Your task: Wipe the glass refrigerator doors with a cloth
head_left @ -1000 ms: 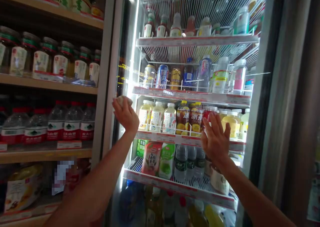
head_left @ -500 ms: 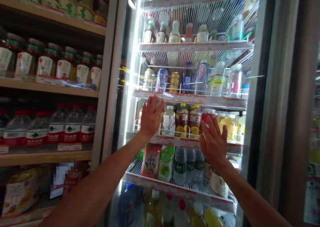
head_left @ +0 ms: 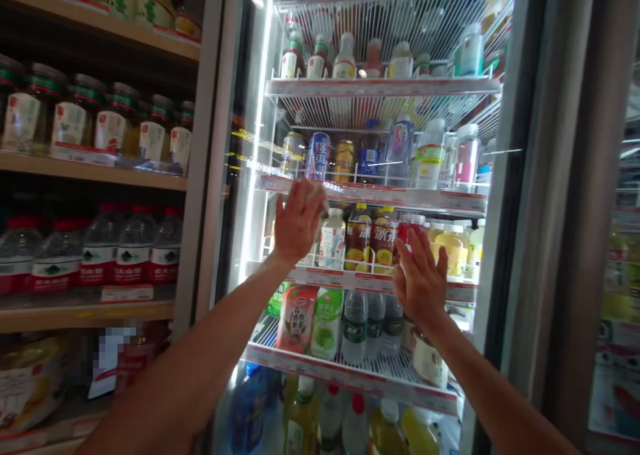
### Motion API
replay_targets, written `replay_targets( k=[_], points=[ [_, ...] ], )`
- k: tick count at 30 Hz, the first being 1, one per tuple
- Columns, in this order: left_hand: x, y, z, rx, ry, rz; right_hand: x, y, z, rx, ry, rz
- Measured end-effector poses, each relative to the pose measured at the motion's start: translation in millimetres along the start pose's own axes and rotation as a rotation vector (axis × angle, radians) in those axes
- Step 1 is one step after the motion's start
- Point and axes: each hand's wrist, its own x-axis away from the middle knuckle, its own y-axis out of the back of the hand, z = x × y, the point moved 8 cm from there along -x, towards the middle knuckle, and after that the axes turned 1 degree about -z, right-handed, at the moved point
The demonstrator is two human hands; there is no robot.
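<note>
Pale cloth mostly hidden, blurry: L hand pins it to glass door, fingers nearly straight. R hand flat, fingers slightly apart, nothing visible in it; glass contact unclear. Forearms cut off. Approx. 3 cans upper shelf.

The door looks smooth, glossy glass; the frame, dull metal; the cloth, matt; bottles, clear plastic; cans, shiny metal.
</note>
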Motion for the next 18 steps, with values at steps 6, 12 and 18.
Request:
replay_targets(
  k=[6,12,18],
  points=[
    [-17,-0.5,-2,0.010,0.137,-0.066,0,-1,0,0.021,0.008,-0.005],
    [-22,-4.1,-13,0.000,-0.018,0.017,3,-1,1,0.022,0.036,-0.007],
    [-19,-11.2,-35,0.002,-0.082,-0.007,5,-1,0,0.025,0.022,-0.009]
  ],
)
